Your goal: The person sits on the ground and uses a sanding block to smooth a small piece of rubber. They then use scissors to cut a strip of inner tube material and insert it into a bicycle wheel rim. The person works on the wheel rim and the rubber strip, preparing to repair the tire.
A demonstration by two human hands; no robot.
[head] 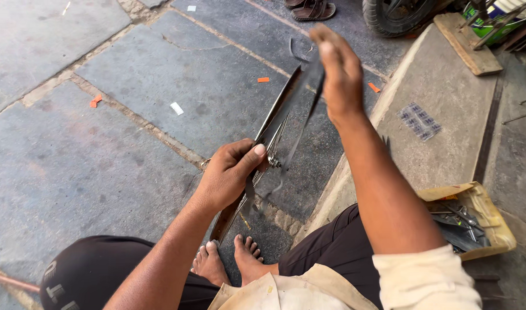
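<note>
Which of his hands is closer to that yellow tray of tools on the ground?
The right. The right hand is raised above and left of the yellow tray, with its forearm passing close by; the left hand grips the metal rim farther left.

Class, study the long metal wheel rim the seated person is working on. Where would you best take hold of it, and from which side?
Grip the wheel rim at its bare upper stretch, coming from the left, its open outer side. The rim stands tilted on edge, lower end near the feet. Spokes and a dark strip crowd its right side, where the right hand and left hand already work.
</note>
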